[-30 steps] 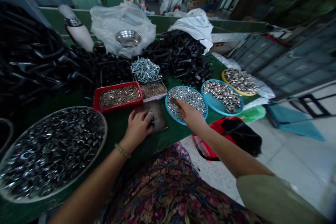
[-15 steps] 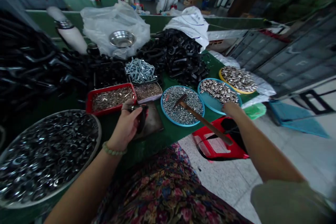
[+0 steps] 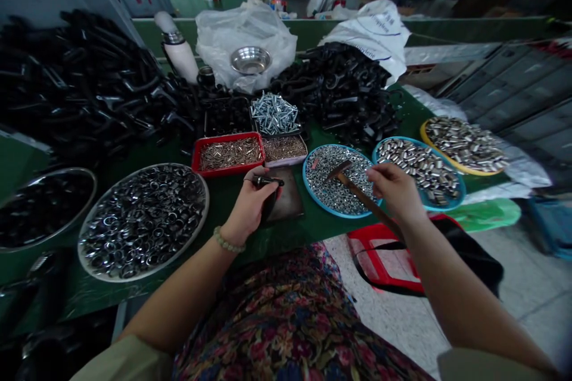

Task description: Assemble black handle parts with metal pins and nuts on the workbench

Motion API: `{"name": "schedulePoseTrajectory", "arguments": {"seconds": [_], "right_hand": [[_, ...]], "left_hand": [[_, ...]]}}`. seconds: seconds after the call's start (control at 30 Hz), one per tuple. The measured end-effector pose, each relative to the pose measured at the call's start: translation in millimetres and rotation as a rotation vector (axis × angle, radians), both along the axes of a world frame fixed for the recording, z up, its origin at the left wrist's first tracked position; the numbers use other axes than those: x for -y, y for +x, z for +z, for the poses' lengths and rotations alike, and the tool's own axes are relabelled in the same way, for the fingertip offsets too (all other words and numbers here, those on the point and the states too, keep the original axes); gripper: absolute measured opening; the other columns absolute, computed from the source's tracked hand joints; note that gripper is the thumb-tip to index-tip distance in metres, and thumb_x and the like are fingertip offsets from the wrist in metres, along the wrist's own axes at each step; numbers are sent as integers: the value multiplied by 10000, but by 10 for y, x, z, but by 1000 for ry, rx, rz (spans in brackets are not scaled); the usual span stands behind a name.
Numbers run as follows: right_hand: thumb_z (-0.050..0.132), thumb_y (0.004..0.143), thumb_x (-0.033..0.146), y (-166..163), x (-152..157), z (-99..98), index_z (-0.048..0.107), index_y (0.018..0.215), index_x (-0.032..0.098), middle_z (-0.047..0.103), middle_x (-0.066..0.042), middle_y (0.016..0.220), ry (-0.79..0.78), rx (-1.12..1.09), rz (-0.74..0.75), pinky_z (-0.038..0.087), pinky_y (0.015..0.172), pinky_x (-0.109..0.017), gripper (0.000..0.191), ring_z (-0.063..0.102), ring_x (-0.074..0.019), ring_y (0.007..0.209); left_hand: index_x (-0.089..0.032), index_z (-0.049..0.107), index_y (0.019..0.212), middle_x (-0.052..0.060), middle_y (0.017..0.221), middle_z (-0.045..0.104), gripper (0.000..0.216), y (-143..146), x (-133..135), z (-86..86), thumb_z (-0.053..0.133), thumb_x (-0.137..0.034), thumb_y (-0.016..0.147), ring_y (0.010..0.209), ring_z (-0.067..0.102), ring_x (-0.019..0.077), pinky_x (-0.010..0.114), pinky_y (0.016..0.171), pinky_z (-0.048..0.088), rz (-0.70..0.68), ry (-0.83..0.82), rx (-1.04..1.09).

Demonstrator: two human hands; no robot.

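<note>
My left hand [image 3: 246, 209] is closed around a black metal part [image 3: 269, 182], one narrow end of which sticks out past the thumb. Below it, a flat metal plate [image 3: 288, 199] lies on the green table. My right hand [image 3: 397, 190] has its fingertips pinched together near the right rim of a blue tray of small silver nuts [image 3: 328, 190]; whatever they pinch is too small to make out. A wooden-handled hammer [image 3: 357, 191] rests head-first across that tray, its handle passing beneath my right hand. Right of it is a blue tray of silver cylinders [image 3: 431, 169].
A red tray of pins [image 3: 230, 153], a pile of bolts [image 3: 274, 114] and a round tray of black rings [image 3: 143, 220] surround the plate. Heaps of black parts [image 3: 339, 89] stand behind. A yellow tray [image 3: 422, 131] is at right, a flask [image 3: 181, 56] at back left.
My right hand has come from the blue tray of silver cylinders leftward to above the hammer handle. My left hand still holds the black part near the plate. The camera view has turned left.
</note>
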State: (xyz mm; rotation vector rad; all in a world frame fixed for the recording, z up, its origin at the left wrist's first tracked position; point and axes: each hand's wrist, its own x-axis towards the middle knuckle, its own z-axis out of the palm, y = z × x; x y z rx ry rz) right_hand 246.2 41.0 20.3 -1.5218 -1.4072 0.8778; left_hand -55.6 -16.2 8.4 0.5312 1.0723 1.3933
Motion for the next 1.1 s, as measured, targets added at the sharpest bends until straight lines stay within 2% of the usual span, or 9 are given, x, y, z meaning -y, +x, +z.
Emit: {"name": "schedulePoseTrajectory", "arguments": {"seconds": [0.17, 0.27, 0.37, 0.5, 0.77, 0.83, 0.97, 1.03, 1.1], "right_hand": [[621, 812, 411, -885, 240, 63, 692, 997, 206, 649, -1, 736, -93, -185, 375, 497, 632, -285, 285, 588, -124, 640], [682, 761, 385, -1191, 286, 66, 675, 983, 214, 703, -37, 914, -114, -260, 437, 530, 775, -345, 281, 650, -160, 801], [710, 731, 369, -1411, 268, 70, 665, 928, 198, 696, -22, 818, -98, -265, 467, 535, 743, -335, 265, 648, -157, 747], [679, 757, 347, -1624, 214, 81, 672, 922, 189, 652, 16, 696, -47, -213, 566, 499, 600, -276, 228, 576, -117, 590], [642, 812, 246, -1571, 140, 96, 675, 948, 179, 703, -26, 886, 78, -57, 700, 511, 744, -304, 155, 636, -144, 786], [610, 837, 187, -1529, 143, 213, 678, 963, 182, 700, -43, 961, 166, 88, 808, 497, 838, -334, 143, 636, -160, 906], [560, 876, 148, -1507, -89, 451, 688, 1020, 204, 660, -53, 1063, 301, 456, 1096, 464, 919, -351, 201, 597, -167, 1009], [529, 908, 193, -1452, -428, 436, 660, 1126, 218, 618, -56, 1162, 331, 555, 1073, 459, 930, -331, 255, 569, -162, 1058], [421, 960, 205, -1342, -879, 308, 613, 1220, 195, 570, -76, 1240, 324, 702, 820, 443, 947, -321, 323, 529, -165, 1115]], "left_hand": [[-214, 523, 1062, 12, 912, 621, 330, -75, 59, 7, 591, -443, 835, 699, 637, 135, 279, 624, 551, 1, -22, 76], [-228, 479, 1160, 37, 1000, 637, 382, -115, 116, -12, 596, -391, 835, 837, 659, 170, 339, 762, 566, -23, 5, -5], [-251, 407, 1286, 54, 1138, 626, 619, -139, 160, -61, 700, -259, 740, 994, 638, 194, 392, 916, 527, -7, 115, -240], [-267, 383, 1370, 81, 1303, 557, 762, -178, 177, -106, 744, -245, 700, 1153, 579, 241, 444, 1027, 456, -11, 257, -523], [-238, 423, 1365, 89, 1339, 554, 731, -288, 152, -141, 741, -274, 707, 1229, 535, 253, 428, 1077, 397, -38, 328, -712], [-228, 501, 1302, 77, 1298, 590, 644, -307, 104, -100, 734, -264, 703, 1213, 545, 253, 423, 1077, 389, -124, 314, -771], [-205, 680, 1049, 55, 1074, 700, 358, -327, -66, 42, 726, -320, 713, 1042, 630, 256, 395, 988, 447, -453, 235, -787], [-191, 704, 959, 56, 993, 716, 287, -332, -128, 96, 715, -357, 725, 971, 649, 248, 373, 919, 482, -504, 172, -676], [-184, 691, 942, 55, 969, 711, 285, -348, -143, 133, 714, -363, 722, 927, 654, 230, 346, 848, 506, -438, 107, -540]]}}
